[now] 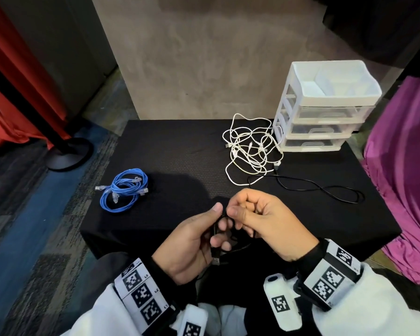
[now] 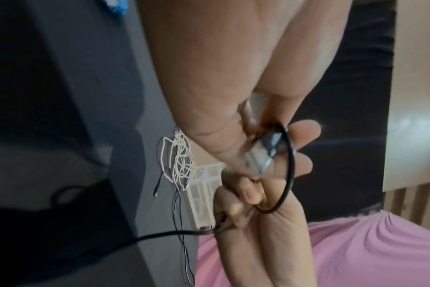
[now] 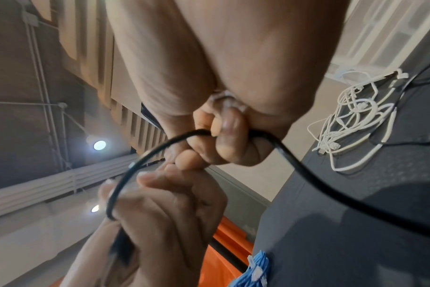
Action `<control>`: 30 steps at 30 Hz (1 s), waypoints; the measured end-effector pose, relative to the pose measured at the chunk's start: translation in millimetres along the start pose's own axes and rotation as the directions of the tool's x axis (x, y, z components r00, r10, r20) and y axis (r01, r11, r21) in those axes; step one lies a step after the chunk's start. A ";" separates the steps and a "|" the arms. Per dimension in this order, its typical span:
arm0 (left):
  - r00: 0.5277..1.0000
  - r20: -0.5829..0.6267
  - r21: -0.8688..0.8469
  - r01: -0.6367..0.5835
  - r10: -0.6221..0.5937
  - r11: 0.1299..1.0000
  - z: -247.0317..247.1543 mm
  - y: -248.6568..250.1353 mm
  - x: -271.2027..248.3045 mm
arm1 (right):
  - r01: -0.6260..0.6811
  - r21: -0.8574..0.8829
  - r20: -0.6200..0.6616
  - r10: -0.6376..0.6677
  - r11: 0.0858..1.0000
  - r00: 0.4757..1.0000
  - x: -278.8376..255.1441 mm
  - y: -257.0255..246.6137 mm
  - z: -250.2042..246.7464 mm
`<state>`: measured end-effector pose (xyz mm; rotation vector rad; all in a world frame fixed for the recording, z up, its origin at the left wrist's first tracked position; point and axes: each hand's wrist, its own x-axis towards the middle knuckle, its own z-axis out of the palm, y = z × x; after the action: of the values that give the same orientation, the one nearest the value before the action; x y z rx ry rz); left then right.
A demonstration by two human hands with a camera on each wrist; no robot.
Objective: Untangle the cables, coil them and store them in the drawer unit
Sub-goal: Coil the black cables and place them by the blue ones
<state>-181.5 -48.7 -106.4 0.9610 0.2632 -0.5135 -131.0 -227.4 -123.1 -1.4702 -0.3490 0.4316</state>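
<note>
Your left hand [image 1: 192, 241] grips the black cable [image 3: 145, 155] by its plug [image 2: 260, 155], the plug's long axis running along your palm, metal tip toward your wrist. Your right hand [image 1: 264, 221] pinches the cable between thumb and fingers above the bench [image 1: 180, 146] near edge. Only the left wrist view shows the plug's metal end clearly; the head view alone shows the blue coil [image 1: 124, 190], white tangle [image 1: 252, 151] and drawer unit [image 1: 325, 105] together

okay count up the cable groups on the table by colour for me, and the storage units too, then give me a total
Blue cable bundle: 1
White cable tangle: 1 (separate cables inside cannot be counted)
Black cable, held by left hand and right hand: 1
White drawer unit: 1
Total: 4
</note>
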 end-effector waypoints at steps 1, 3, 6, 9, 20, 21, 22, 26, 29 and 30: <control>1.000 0.027 0.001 0.002 -0.002 1.000 -1.1 1.3 -0.1 | 0.012 -0.002 -0.018 -0.012 1.000 1.000 1.4 -1.5 -0.6; 0.994 0.103 0.015 0.019 -0.021 1.000 -4.8 2.9 -0.2 | 0.032 -0.024 -0.037 -0.033 0.999 0.999 3.5 -2.3 -2.0; 0.973 0.227 0.024 0.027 -0.032 0.999 -6.9 6.1 -1.4 | 0.035 0.006 -0.025 -0.035 0.999 0.999 4.0 -2.5 -0.5; 0.983 0.182 -0.080 -0.013 0.028 0.997 -0.6 5.7 -1.4 | -0.073 0.251 0.015 0.071 0.965 0.997 6.4 -5.0 7.5; 0.928 -0.098 -0.116 -0.370 0.360 0.922 -15.5 34.6 5.6 | -0.175 -0.447 0.102 0.245 0.877 0.964 -18.2 61.2 20.3; 0.911 -0.119 -0.074 -0.404 0.394 0.912 -19.3 38.9 6.6 | -0.151 -0.516 0.151 0.263 0.843 0.953 -24.7 60.9 22.9; 0.897 -0.135 -0.026 -0.427 0.420 0.904 -22.9 42.3 7.7 | -0.108 -0.561 0.200 0.261 0.821 0.944 -30.4 56.8 25.2; 0.883 -0.160 0.277 -0.388 0.440 0.879 -30.8 36.9 9.3 | 0.055 -0.650 0.309 0.198 0.758 0.930 -36.5 14.7 22.7; 0.912 -0.044 0.489 -0.335 0.407 0.805 -31.9 23.1 10.7 | 0.178 -0.681 0.356 0.109 0.710 0.928 -29.9 -20.4 12.5; 0.922 -0.005 0.540 -0.324 0.388 0.777 -31.7 19.8 9.8 | 0.192 -0.675 0.362 0.093 0.712 0.928 -28.0 -29.2 9.5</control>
<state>-162.3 -16.1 -114.1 1.5522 0.0295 -0.1701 -158.1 -234.0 -92.3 -2.1237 -0.9433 0.5708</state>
